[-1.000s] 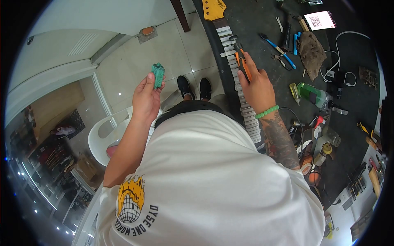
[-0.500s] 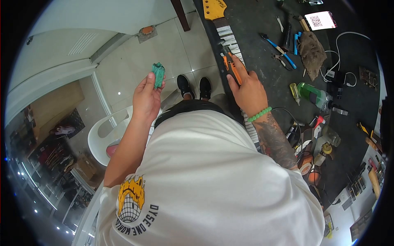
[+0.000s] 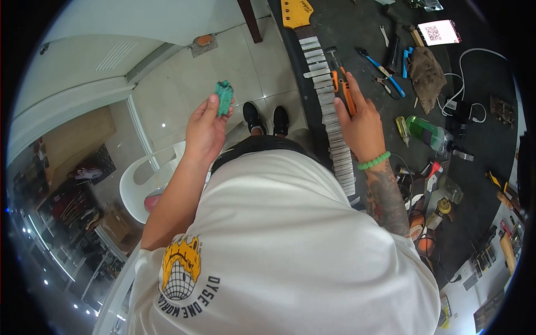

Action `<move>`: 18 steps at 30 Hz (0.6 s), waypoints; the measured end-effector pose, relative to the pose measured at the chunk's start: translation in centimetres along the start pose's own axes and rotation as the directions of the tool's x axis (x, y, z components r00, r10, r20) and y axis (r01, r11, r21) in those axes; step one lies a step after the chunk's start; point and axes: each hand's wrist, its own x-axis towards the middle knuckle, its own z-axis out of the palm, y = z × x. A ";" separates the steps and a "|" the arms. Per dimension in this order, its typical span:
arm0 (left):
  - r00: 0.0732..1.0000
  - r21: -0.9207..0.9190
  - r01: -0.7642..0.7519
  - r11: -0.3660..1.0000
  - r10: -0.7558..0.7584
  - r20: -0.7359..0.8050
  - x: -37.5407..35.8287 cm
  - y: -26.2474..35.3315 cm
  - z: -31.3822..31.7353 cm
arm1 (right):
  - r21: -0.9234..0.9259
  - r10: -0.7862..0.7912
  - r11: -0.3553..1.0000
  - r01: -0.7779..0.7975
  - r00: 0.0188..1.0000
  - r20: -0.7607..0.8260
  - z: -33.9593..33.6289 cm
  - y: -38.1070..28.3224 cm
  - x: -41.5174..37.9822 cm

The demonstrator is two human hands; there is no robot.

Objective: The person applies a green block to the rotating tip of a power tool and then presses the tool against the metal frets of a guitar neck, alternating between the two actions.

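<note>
We see our left hand [image 3: 205,133] raised over the pale tiled floor [image 3: 184,84], well clear of the bench, its fingers curled and pinching a crumpled green cloth [image 3: 224,96] between thumb and fingertips. The cloth sticks up above the hand, and our black shoes [image 3: 266,118] show on the floor just beyond it.

Our right hand [image 3: 362,126] is over the dark workbench [image 3: 480,139], closed around the orange-handled pliers [image 3: 340,84]. The pliers point away from us, their metal head lying beside the upper frets, and they sit just to the right of the guitar neck [image 3: 329,120], close against its edge; we cannot tell whether the tool touches the neck. A green bead bracelet [image 3: 373,161] circles that wrist.

The guitar neck lies along the left edge of the bench, its fingerboard covered in strips of pale tape between the frets, and its yellow headstock [image 3: 296,12] at the far end.

Farther right on the bench lie blue-handled pliers [image 3: 382,71], a brown rag [image 3: 427,71], a green plastic bottle [image 3: 427,131] on its side, a white cable [image 3: 466,78] and a phone [image 3: 438,32] with a lit screen. A white plastic chair [image 3: 142,181] stands on the floor below our left arm.
</note>
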 end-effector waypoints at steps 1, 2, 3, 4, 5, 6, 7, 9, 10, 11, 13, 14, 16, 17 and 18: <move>1.000 -0.020 0.002 1.000 -0.002 0.020 0.0 0.1 0.3 | 0.008 -0.005 1.000 0.005 1.000 0.003 -0.1 -0.7 -0.4; 1.000 -0.013 -0.003 1.000 0.003 0.013 0.0 0.1 0.4 | 0.115 -0.059 0.992 0.057 0.998 0.021 -0.2 -1.4 -0.9; 0.998 -0.029 0.011 1.000 -0.009 0.065 0.1 0.2 0.6 | 0.223 -0.115 0.969 0.105 0.993 0.032 0.0 -1.9 -1.3; 0.993 -0.044 0.027 0.999 -0.021 0.119 0.2 0.4 0.7 | 0.299 -0.198 0.936 0.186 0.980 0.011 0.3 -2.3 -1.5; 0.993 -0.035 0.023 0.999 -0.019 0.118 0.3 0.6 1.0 | 0.308 -0.198 0.933 0.186 0.980 0.008 0.1 -3.1 -1.9; 0.992 -0.054 0.022 0.998 -0.015 0.127 0.4 0.8 1.5 | 0.410 -0.203 0.901 0.142 0.973 0.108 -0.6 -4.4 -2.3; 0.990 -0.075 0.021 0.997 -0.010 0.138 0.5 0.9 1.9 | 0.501 -0.216 0.861 0.087 0.955 0.205 -1.0 -5.4 -2.6; 0.989 -0.086 0.021 0.996 -0.009 0.145 0.6 1.1 2.3 | 0.569 -0.224 0.821 0.054 0.946 0.233 -1.1 -6.4 -2.8; 0.989 -0.100 0.021 0.995 -0.006 0.146 0.7 1.2 2.5 | 0.584 -0.233 0.812 0.005 0.920 0.315 -1.5 -7.0 -2.7; 0.989 -0.099 0.021 0.995 -0.006 0.149 0.7 1.3 2.7 | 0.594 -0.244 0.803 -0.044 0.886 0.395 -1.8 -7.5 -2.5; 0.989 -0.086 0.010 0.996 0.003 0.149 0.6 1.3 2.9 | 0.594 -0.240 0.802 -0.059 0.880 0.411 -1.6 -7.9 -2.4; 0.989 -0.085 0.011 0.996 0.002 0.149 0.6 1.3 3.0 | 0.601 -0.246 0.797 -0.057 0.878 0.410 -1.5 -7.9 -2.3; 0.989 -0.078 -0.005 0.997 0.016 0.148 0.7 1.3 3.1 | 0.606 -0.248 0.793 -0.058 0.879 0.408 -1.2 -7.8 -2.4; 0.988 -0.078 -0.003 0.997 0.015 0.151 0.7 1.2 3.3 | 0.611 -0.258 0.790 -0.038 0.885 0.388 -1.0 -7.7 -2.5; 0.991 -0.078 -0.009 0.997 0.019 0.134 0.7 1.2 3.4 | 0.615 -0.268 0.788 -0.018 0.890 0.370 -0.9 -7.7 -2.5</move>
